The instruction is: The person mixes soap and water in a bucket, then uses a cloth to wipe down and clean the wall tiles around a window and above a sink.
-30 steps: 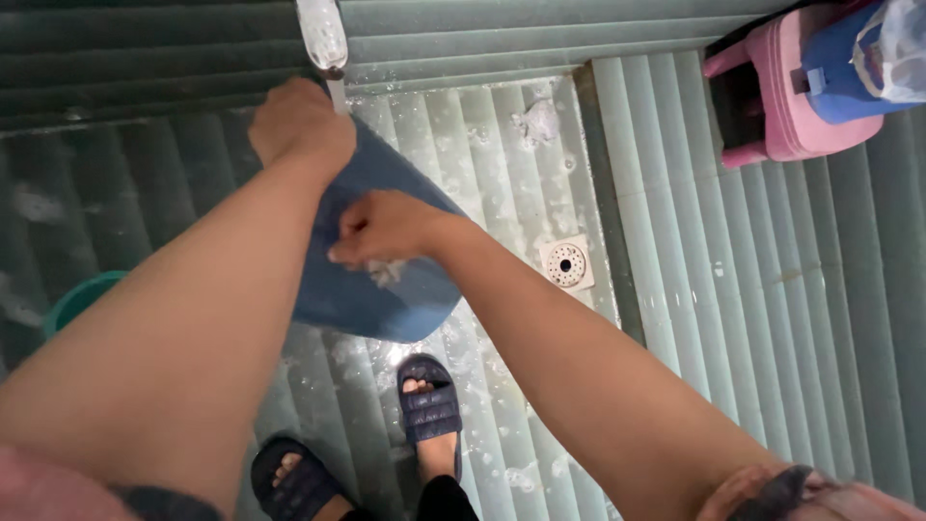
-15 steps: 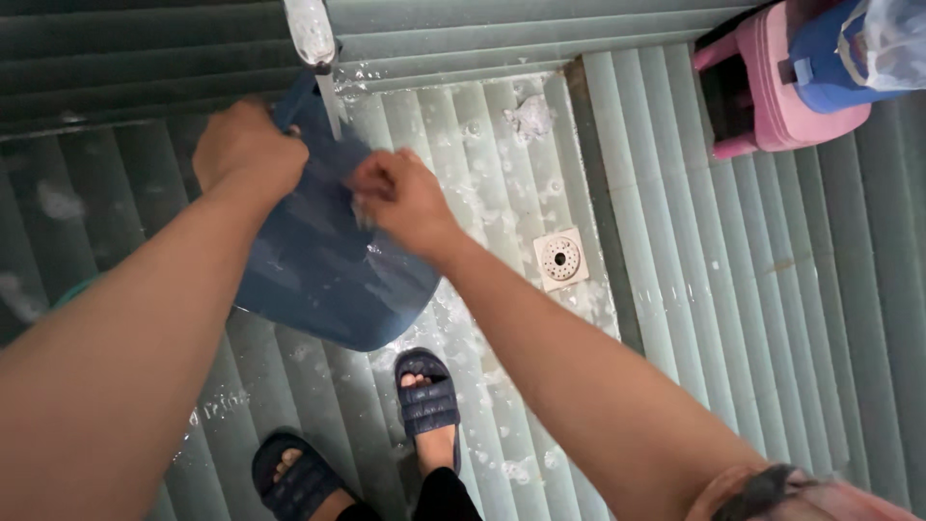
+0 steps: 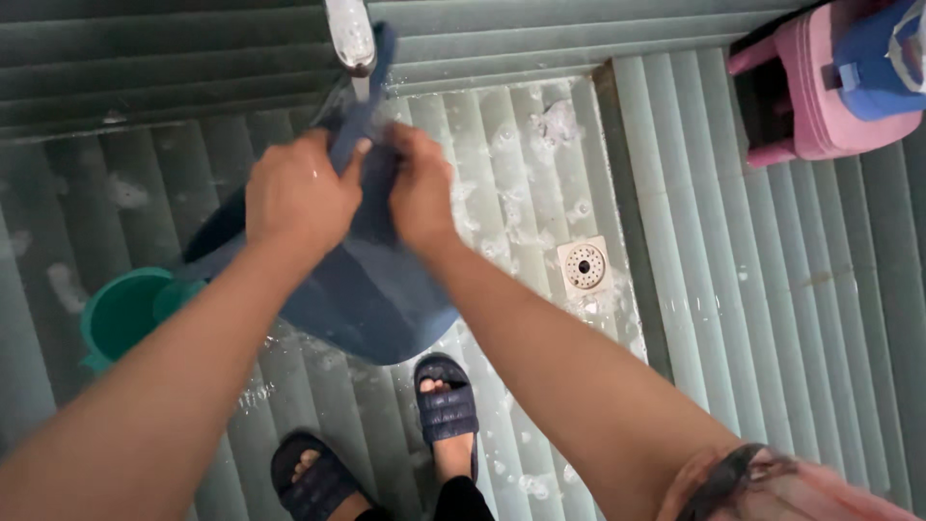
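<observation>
- two dark blue slippers (image 3: 446,405) are standing on the wet, soapy tiled floor (image 3: 540,193), nearest the camera and just below the blue cloth (image 3: 371,289).
- the blue cloth is hanging in the middle of the view, its lower part drooping above the slippers and its top reaching up to the tap (image 3: 350,34).
- the left hand (image 3: 299,198) is closing tightly around the upper left of the blue cloth, fingers curled and thumb pressing on the fabric.
- the right hand (image 3: 420,188) is pinching the same upper part just to the right, fingers folded shut on a bunch of the blue cloth, the two hands almost touching.
- a green bucket (image 3: 125,314) is sitting left of the blue cloth, partly behind the left forearm.
- a white floor drain (image 3: 585,265) is lying to the right of the blue cloth, with foam around it.
- a pink stool (image 3: 820,87) carrying a blue thing is standing far right of the blue cloth, on the drier tiles.
- judging from this, rubbing well means keeping the gripped patch under the thin stream, working the two hands against each other in short strokes, and standing steady on the slick floor.
</observation>
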